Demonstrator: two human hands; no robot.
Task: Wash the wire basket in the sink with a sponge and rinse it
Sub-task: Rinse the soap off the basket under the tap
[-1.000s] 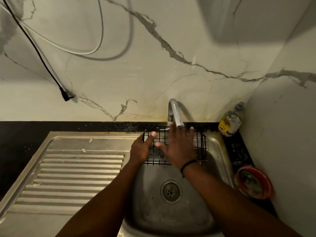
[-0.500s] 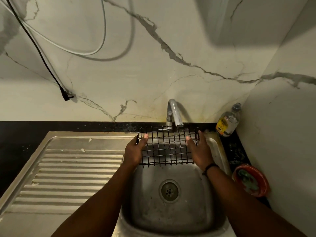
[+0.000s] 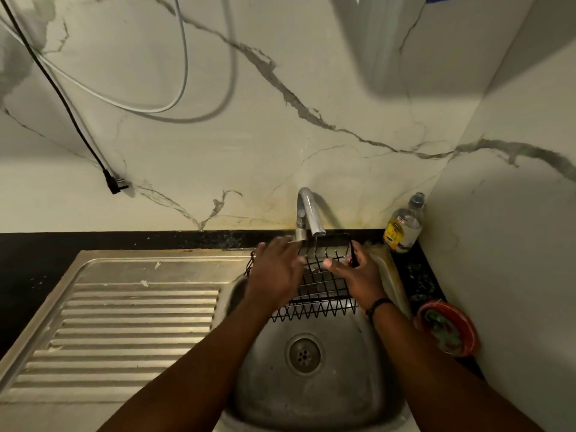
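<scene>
A black wire basket point(image 3: 318, 288) is held tilted over the steel sink point(image 3: 271, 388), just below the curved tap point(image 3: 308, 213). My right hand point(image 3: 363, 279) grips the basket's right side, with the thumb inside the wires. My left hand point(image 3: 274, 275) lies flat across the basket's left part, its fingers stretched out and blurred toward the middle. A thin trickle seems to fall from the spout onto the basket. No sponge is in view.
The drain point(image 3: 304, 353) sits in the middle of the bowl. A ribbed draining board point(image 3: 140, 322) extends to the left. A clear bottle with a yellow label point(image 3: 405, 226) and a red bowl point(image 3: 447, 328) stand on the dark counter at the right wall. A black plug point(image 3: 115, 185) hangs on the wall.
The basket has tipped, so its front edge now hangs lower. My left hand left the basket's left edge and moved across the wires; my right hand shifted its grip on the right side.
</scene>
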